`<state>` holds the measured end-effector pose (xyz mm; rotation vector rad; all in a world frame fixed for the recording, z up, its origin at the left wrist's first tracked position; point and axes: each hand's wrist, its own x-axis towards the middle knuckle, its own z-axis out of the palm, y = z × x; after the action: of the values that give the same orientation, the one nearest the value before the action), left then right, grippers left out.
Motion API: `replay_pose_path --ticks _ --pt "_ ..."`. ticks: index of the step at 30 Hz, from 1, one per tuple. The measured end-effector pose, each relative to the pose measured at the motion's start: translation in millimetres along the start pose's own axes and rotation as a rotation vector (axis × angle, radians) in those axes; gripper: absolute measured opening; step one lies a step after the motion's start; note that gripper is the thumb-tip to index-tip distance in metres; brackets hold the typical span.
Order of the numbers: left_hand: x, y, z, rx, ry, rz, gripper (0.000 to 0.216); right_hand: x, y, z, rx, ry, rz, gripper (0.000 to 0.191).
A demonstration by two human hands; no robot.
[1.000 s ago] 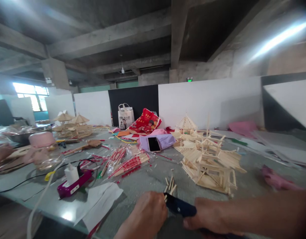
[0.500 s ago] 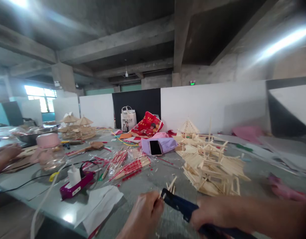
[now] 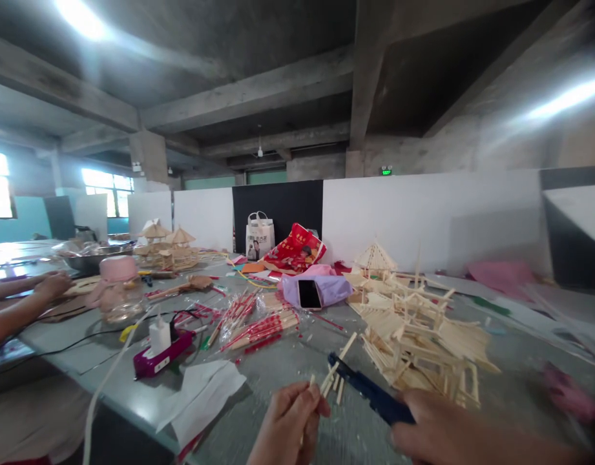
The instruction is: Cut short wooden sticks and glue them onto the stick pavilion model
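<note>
From the head camera, the left hand [image 3: 290,423] is at the bottom of the view, its fingers pressed together and pinching a thin wooden stick [image 3: 311,381]. The right hand [image 3: 437,429], slightly blurred, closes around a dark blue tool [image 3: 369,391], whose tip points toward a small cluster of glued sticks [image 3: 336,374] between the hands. Just beyond stands a stick-built pagoda model [image 3: 418,329] on the grey surface [image 3: 278,371]. Further left lie red-wrapped chopsticks [image 3: 258,329], a white tissue [image 3: 200,400] and a pink-lidded glass jar [image 3: 117,290]. A phone [image 3: 309,294] rests on lilac cloth [image 3: 321,290]. A co-worker's hand [image 3: 52,284] sits at the far left.
</note>
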<state>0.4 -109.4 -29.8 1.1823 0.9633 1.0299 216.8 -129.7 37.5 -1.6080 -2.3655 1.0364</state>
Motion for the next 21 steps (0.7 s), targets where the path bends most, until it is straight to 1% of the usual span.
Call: replay_pose_path --ticks 2,3,6,8,10,13,18,21 --pt "-1.7 -0.8 2.8 0.185 0.054 0.095 0.050 0.7 2.6 2.9 -0.036 0.055 0.048 0.007" --pt "-2.6 -1.2 4.3 0.299 0.092 0.152 0.049 0.3 3.4 4.4 -0.067 0.078 0.043 0.007" --pt "-4.9 -4.0 7.7 0.613 0.220 0.334 0.046 -1.9 5.0 7.6 -0.179 0.134 -0.048 0.011" --pt "-5.8 -7.1 8.4 0.734 0.261 0.416 0.042 -3.1 5.5 8.4 -0.232 0.145 -0.123 0.015" --pt "-6.4 -9.9 8.0 0.786 0.257 0.452 0.038 -3.4 5.0 8.0 -0.248 0.151 -0.144 0.018" --pt "-7.6 -10.3 6.8 0.808 0.245 0.463 0.036 -3.4 1.5 5.7 -0.249 0.153 -0.136 0.020" --pt "-10.8 -3.5 7.5 0.754 0.227 0.448 0.039 -1.1 -4.3 3.1 -0.280 0.170 -0.167 0.022" --pt "-12.0 -0.9 8.4 0.721 0.229 0.415 0.043 2.0 -2.1 6.8 -0.303 0.211 -0.158 0.022"
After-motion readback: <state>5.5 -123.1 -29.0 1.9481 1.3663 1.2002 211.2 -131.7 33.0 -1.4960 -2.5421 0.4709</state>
